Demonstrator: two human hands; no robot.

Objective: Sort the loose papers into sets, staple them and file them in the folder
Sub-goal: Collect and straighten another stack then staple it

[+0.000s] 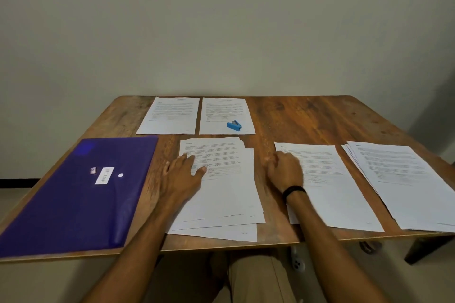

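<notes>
Sorting seems in hand: the left hand lies flat, fingers spread, on the fanned paper stack; the right hand curls its fingers at the neighbouring pile, grip unclear. The next move likely calls for squaring that stack, then fetching the blue stapler from a far sheet.

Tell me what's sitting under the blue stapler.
The blue stapler rests on the right-hand sheet of the far pair, near its front right corner. Whether more pages lie beneath that sheet cannot be seen.
</notes>
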